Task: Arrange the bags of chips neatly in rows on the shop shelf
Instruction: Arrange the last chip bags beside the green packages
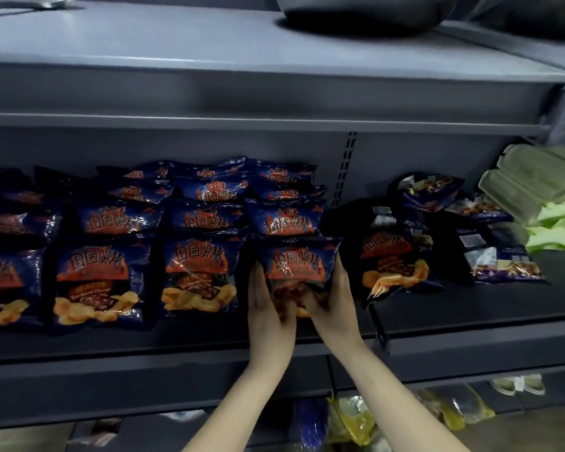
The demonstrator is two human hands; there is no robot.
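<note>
Both your hands grip one bag [299, 269] by its sides, left hand [268, 308] and right hand [335, 305] squaring it at the front of the rightmost row on the shelf [470, 324]. Just right, a tilted bag [388, 262] and a loose pile [470, 230] crowd the next slot.

Navy-orange chip bags [299, 265], grey shelf [470, 324]

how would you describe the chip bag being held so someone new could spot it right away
Look at the grey metal shop shelf with rows of dark blue chip bags. At the front of the rightmost neat row stands the dark blue chip bag with orange flame print. Unlike its neighbours, it sits between the left hand and right hand, both in a grip on its lower sides.
</note>
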